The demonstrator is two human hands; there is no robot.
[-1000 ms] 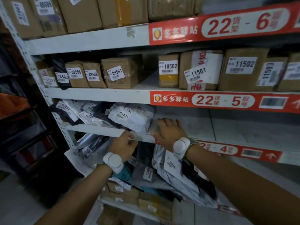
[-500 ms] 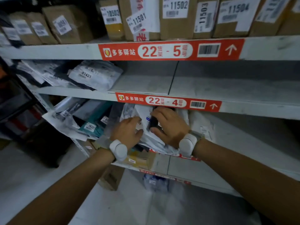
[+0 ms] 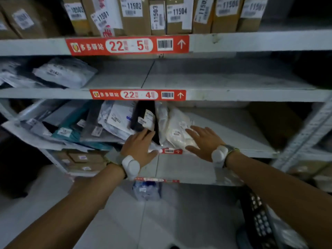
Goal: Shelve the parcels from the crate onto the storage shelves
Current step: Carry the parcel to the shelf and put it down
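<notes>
the white parcel (image 3: 177, 123) lies front-to-back beneath the right hand (image 3: 204, 141), with the left hand (image 3: 138, 146) just beside. both hands are flat, gripping nothing.

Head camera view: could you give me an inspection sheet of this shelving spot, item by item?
Surface: grey metal shelf below the 22-4 label.
Job's things: white parcel and black parcel on it, soft bags beside them; dark crate at lower right.
Clutter: nothing seen.
Hands: left hand, fingers straight, against black parcel; right hand flat on white parcel.
Cables: nothing seen.
Surroundings: cardboard boxes two shelves up; pale floor.
</notes>
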